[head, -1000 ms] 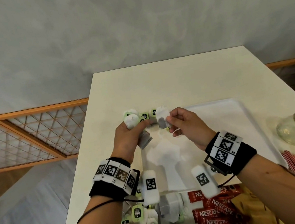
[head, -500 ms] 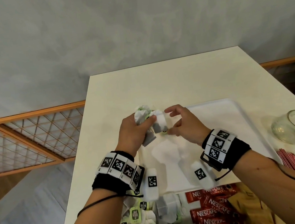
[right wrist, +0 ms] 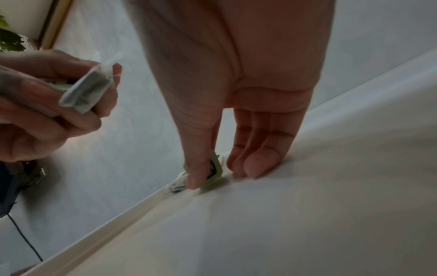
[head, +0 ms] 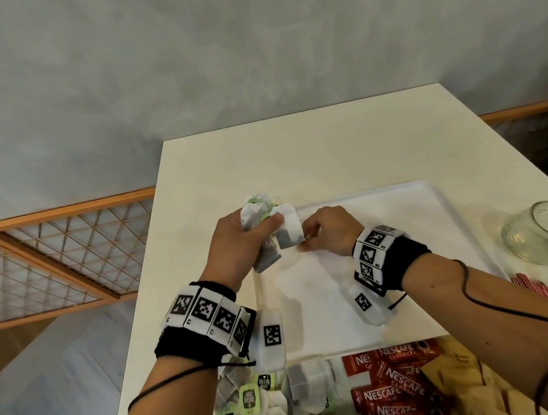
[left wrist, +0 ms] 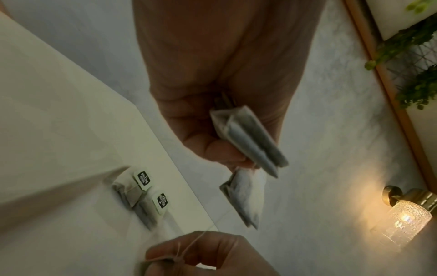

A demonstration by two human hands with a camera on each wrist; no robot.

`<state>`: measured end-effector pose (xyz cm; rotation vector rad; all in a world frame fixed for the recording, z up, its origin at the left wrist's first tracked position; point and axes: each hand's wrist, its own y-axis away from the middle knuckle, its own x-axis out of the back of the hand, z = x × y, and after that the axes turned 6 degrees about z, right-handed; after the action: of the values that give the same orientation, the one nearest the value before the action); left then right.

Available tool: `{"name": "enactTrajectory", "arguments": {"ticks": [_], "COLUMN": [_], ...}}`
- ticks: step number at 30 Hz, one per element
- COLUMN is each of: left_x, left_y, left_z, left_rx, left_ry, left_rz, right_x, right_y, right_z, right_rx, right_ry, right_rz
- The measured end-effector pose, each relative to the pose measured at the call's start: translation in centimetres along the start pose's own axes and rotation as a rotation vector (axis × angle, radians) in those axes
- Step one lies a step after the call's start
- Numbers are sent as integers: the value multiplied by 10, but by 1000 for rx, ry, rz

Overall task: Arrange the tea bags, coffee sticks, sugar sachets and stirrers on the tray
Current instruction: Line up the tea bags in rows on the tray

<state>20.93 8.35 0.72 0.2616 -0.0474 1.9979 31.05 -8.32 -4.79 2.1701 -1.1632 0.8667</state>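
Observation:
My left hand [head: 255,233] grips a bunch of tea bags [head: 256,214] above the far left corner of the white tray [head: 367,193]. One tea bag [head: 289,231] hangs from the bunch by its string. My right hand [head: 307,237] pinches that bag's green tag [right wrist: 214,171] between thumb and fingers, low on the tray's floor beside the rim [right wrist: 118,220]. In the left wrist view the bunch [left wrist: 248,138] sits in my fist, the loose bag [left wrist: 243,196] dangles below, and two tea bags [left wrist: 141,196] lie flat near the edge.
At the table's near edge lie a pile of tea bags [head: 256,409], red Nescafe sticks [head: 392,394] and brown sugar sachets [head: 458,371]. Red stirrers [head: 530,286] and glass jars [head: 541,233] stand right of the tray. A wooden lattice rail [head: 64,253] runs left of the table.
Both hands have dropped lower toward the tray's far left corner. My right hand has come down from the bunch to the tray, drawing one bag's string and tag with it.

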Motion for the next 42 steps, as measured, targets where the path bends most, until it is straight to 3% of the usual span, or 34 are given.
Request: {"name": "enactTrajectory", "arguments": {"ticks": [5,10,16,24,30,35,42], "left_x": [9,10,-3,0,22,34,37], "left_y": [-4,-5,-1,1,-8,-10,-11], "left_z": [-9,-18,-13,-13,-18,-26,-31], "left_rx": [49,138,180,168,126,132,159], "left_ry": [-8,-64,-22,-9,-49,-65,-36], "left_rz": [57,89,-40,-102,-40,-18,-32], "right_x": [19,45,47,42,43,35,26], "right_y": [6,20,19,14,1,-26,-55], "right_z": [-7,-24,-35,-34,-27,-9,-7], "right_rx": [-24,36,114,86,-63,-204,-280], "right_ry": [-191,-341,-513,-395,-352,-165,-198], "right_rz": [-16,-263,-146,-70,-217,-56,147]}}
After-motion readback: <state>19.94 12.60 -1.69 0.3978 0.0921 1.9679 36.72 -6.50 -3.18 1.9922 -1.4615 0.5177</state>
